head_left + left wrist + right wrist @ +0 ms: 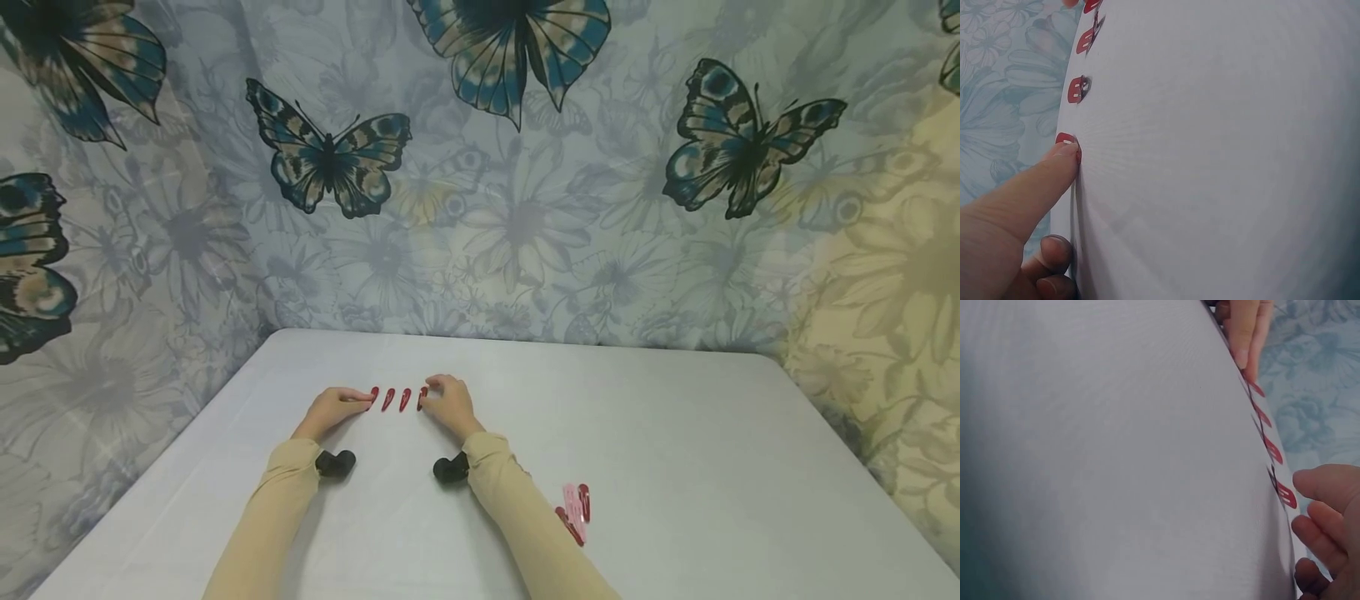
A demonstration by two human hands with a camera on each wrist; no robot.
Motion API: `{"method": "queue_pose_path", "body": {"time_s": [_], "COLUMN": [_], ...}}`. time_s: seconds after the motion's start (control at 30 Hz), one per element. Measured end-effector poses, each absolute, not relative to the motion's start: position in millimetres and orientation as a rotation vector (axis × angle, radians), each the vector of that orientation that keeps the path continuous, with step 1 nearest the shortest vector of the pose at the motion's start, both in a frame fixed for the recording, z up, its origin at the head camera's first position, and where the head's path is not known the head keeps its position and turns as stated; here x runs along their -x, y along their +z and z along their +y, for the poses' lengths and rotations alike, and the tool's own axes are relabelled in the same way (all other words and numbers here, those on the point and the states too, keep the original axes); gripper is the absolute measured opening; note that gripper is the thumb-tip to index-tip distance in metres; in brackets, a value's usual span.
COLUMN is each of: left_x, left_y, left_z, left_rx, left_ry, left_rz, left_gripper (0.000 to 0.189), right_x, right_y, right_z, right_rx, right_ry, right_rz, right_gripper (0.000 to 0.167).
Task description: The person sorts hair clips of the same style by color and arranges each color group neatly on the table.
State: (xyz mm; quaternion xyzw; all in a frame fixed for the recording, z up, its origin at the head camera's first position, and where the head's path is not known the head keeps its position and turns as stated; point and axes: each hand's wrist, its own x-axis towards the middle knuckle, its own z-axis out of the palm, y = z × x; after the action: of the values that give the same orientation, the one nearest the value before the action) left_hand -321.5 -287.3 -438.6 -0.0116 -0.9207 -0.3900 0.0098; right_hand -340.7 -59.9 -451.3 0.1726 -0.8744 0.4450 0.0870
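Note:
Several red snap hair clips stand in a row toward the table's far side. At the row's left end, my left hand (335, 408) pinches a red hair clip (1065, 137) between thumb and finger. Two more clips, one red hair clip (388, 400) and another red clip (405, 400), lie untouched in between. My right hand (452, 407) is at the right-end clip (1285, 495); in the right wrist view its thumb and fingers are spread apart beside that clip, with a gap showing.
Nearer, right of my right forearm, lies a small group of clips: a pink hair clip (573, 505) among red hair clips (584, 502). The white table (675, 450) meets a butterfly-patterned cloth (525, 225) behind. A black wrist device (335, 464) sits on each wrist.

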Motion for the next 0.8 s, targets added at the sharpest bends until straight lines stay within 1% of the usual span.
{"method": "queue_pose_path", "body": {"time_s": [0.2, 0.33, 0.47, 0.6, 0.8], "left_x": [321.0, 320.9, 318.0, 314.1, 317.4], "left_y": [-440.2, -441.6, -443.0, -442.0, -438.5], "left_z": [-286.9, -287.4, -289.7, -289.9, -286.6], "left_rx": [0.053, 0.069, 0.100, 0.079, 0.134], "left_ry": [-1.209, -1.224, -1.201, -1.210, -1.202], "left_rz": [-2.865, -2.855, -2.843, -2.850, -2.844], "left_gripper": [0.026, 0.026, 0.024, 0.023, 0.023], "right_x": [337.4, 335.9, 334.7, 330.3, 325.0], "right_y": [-441.4, -425.7, -410.4, -399.2, -384.1], "right_z": [-55.1, -46.7, -37.2, -29.0, -12.4], "right_rx": [-0.460, -0.413, -0.414, -0.471, -0.675], "right_ry": [1.506, 1.624, 1.641, 1.622, 1.569], "right_rz": [-2.543, -2.399, -2.361, -2.407, -2.313], "right_gripper": [0.032, 0.034, 0.033, 0.033, 0.032]}}
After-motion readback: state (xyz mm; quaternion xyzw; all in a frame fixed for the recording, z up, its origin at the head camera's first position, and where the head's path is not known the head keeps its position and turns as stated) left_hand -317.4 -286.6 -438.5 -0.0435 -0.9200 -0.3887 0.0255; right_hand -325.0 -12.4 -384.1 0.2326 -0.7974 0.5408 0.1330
